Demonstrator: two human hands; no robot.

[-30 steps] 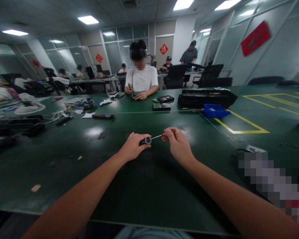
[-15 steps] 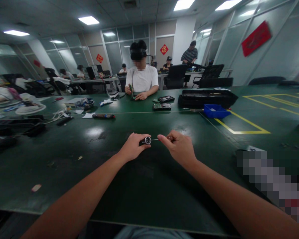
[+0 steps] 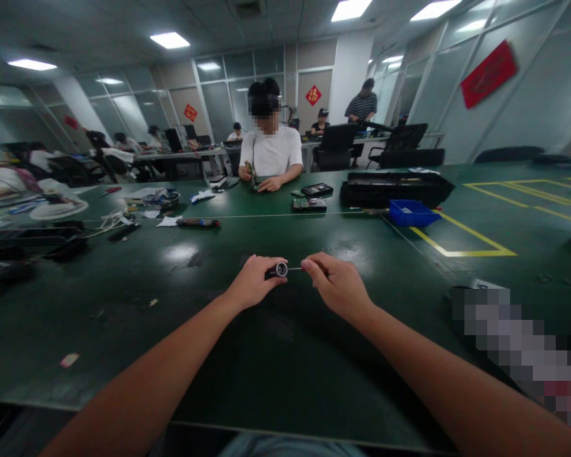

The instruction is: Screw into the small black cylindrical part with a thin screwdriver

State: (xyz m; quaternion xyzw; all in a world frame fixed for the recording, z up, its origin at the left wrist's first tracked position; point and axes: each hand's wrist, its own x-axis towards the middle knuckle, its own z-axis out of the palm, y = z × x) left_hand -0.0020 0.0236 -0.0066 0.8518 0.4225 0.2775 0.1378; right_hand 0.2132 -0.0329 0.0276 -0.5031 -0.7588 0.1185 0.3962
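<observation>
My left hand (image 3: 253,279) is closed around a small black handle with a round silver end (image 3: 280,270), held just above the green table (image 3: 276,355). My right hand (image 3: 337,284) pinches a thin metal rod (image 3: 295,268) whose tip meets the silver end of the handle. The two hands are close together at the middle of the view. Most of the rod is hidden inside my right fingers.
Across the table sits a person in a white shirt (image 3: 272,152) with small devices (image 3: 309,204) in front. A black case (image 3: 394,186) and a blue tray (image 3: 412,212) lie at the right, near yellow floor-tape lines (image 3: 461,241). Cables and tools (image 3: 124,222) lie at the left.
My right hand has moved left toward the left hand, sliding the rod further into the handle's silver end; less rod shows now. The left hand stayed put.
</observation>
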